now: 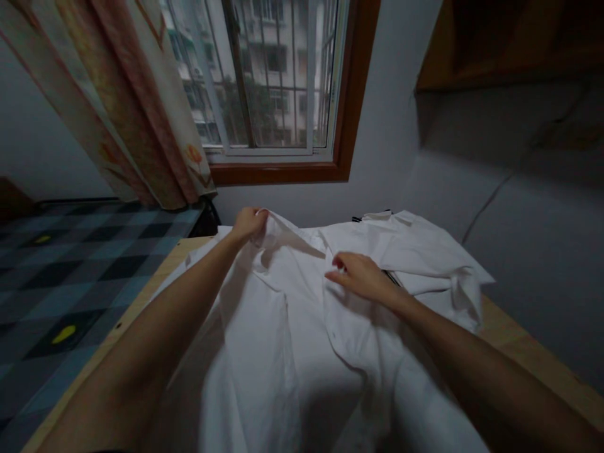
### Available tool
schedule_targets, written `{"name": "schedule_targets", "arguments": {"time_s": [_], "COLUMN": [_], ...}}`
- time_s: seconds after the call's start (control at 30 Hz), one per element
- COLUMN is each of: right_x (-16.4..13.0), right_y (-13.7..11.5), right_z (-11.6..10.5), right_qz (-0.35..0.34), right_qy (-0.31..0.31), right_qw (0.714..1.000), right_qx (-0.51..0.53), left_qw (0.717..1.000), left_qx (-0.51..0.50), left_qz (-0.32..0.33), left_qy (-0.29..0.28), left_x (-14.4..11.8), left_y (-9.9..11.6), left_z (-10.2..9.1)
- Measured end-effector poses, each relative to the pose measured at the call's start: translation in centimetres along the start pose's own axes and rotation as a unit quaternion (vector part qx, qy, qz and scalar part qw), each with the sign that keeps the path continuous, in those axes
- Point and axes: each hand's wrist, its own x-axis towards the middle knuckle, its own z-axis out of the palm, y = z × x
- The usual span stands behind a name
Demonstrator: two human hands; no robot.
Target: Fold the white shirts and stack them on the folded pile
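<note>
A white button-up shirt (306,327) lies spread over the wooden table, its front partly open and its collar toward the window. My left hand (250,225) is closed on the shirt's collar at the far left and lifts that edge a little. Over the right front edge is my right hand (361,274), its thumb and curled fingers apart with no cloth visibly pinched between them. The hand's underside is hidden, so I cannot tell whether it touches the fabric. More white cloth (425,245) lies bunched to the right, with dark thin strips showing beneath.
The wooden table (523,340) reaches the wall under the barred window (268,82). On the left stands a bed with a checked cover (94,264), below a patterned curtain (136,100). A wooden shelf (509,63) hangs at upper right, with a cable (488,204) running down the wall.
</note>
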Motion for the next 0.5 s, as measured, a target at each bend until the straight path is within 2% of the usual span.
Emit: {"name": "schedule_targets", "arguments": {"time_s": [0.03,0.1,0.17,0.23,0.3,0.37,0.43,0.47,0.5], "right_x": [1.9,5.5,8.2,9.6,10.0,9.8,9.8,10.0,10.4], "right_y": [-0.2,-0.6,-0.8,-0.6,0.1,1.3,2.9,3.8,4.5], "right_z": [0.4,1.8,3.4,4.4,4.3,2.7,-0.5,-2.5,-4.6], "right_qz": [0.013,0.035,0.072,0.108,0.117,0.111,0.094,0.078,0.058], "right_qy": [0.056,0.089,0.061,0.028,0.001,-0.026,-0.073,-0.091,-0.111], "right_qw": [0.998,0.991,0.987,0.984,0.985,0.986,0.989,0.991,0.992], "right_qx": [-0.038,-0.096,-0.127,-0.135,-0.13,-0.121,-0.088,-0.056,0.005], "left_qw": [0.999,0.997,0.994,0.986,0.982,0.978,0.966,0.962,0.963], "left_qx": [0.003,-0.023,-0.089,-0.159,-0.186,-0.175,-0.158,-0.156,-0.157], "left_qz": [0.03,0.067,0.058,0.029,0.021,0.022,0.0,-0.019,-0.036], "left_qy": [0.012,0.015,0.023,0.03,-0.012,-0.112,-0.203,-0.224,-0.215], "left_x": [-0.1,-0.5,-0.9,-1.2,-1.8,-2.4,-2.8,-2.9,-2.9], "left_y": [0.3,0.9,1.2,1.2,0.8,0.1,-0.7,-1.0,-1.3], "left_z": [-0.1,-0.2,-0.5,-1.4,-3.0,-5.2,-7.5,-8.4,-9.2]}}
